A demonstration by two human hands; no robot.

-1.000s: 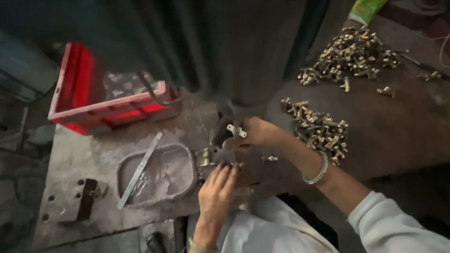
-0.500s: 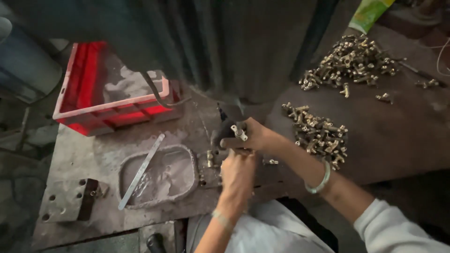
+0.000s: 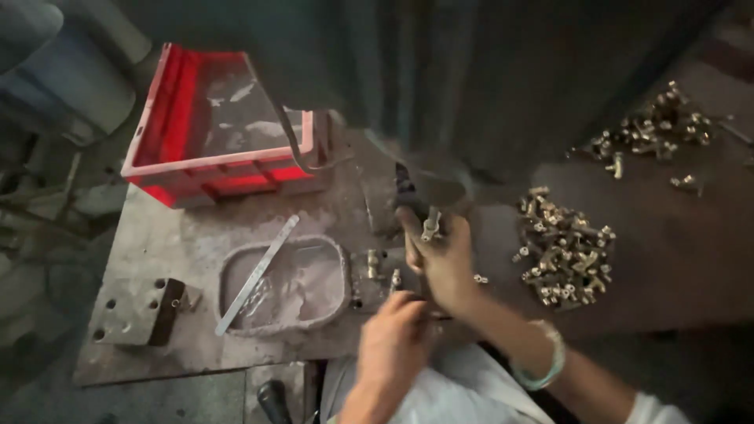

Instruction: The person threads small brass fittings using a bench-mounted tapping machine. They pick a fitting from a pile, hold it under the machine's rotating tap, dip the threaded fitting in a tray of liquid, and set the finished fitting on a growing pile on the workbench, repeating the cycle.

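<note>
At a grimy metal workbench [image 3: 196, 330] in a dim workshop, a person's right hand [image 3: 440, 255] is pinching a small brass fitting [image 3: 430, 225] between closed fingertips, just beside a dark machine part. The left hand [image 3: 395, 341] is curling loosely below it; whether it is holding anything cannot be told. A pile of brass fittings [image 3: 565, 255] is lying nearby.

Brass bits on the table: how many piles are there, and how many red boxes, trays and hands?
Piles of brass fittings: 2 (second pile)
Red crate: 1
Grey tray: 1
Hands: 2 (left hand, right hand)
Total: 6
</note>
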